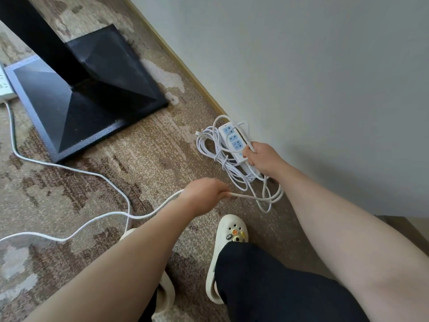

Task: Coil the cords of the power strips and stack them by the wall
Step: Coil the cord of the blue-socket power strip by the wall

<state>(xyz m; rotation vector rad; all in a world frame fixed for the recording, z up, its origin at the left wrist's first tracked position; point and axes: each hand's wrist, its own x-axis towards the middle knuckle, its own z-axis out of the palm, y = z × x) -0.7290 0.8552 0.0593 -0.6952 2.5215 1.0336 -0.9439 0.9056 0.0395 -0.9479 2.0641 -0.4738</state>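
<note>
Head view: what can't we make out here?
- Second power strip: cut off by the left edge.
- Loose cord: its far end runs off the left edge.
- Stack by the wall: right hand covers its near end; strip count unclear.
- Left hand: fingers hidden behind its back.

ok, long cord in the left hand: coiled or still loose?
Loose. The cord trails uncoiled across the carpet from the left hand.

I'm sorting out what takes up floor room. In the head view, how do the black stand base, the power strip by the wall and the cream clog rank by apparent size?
1. Black stand base, clearly largest.
2. Cream clog and power strip by the wall: unsure. The clog is nearer the camera, and both are partly covered.
</note>
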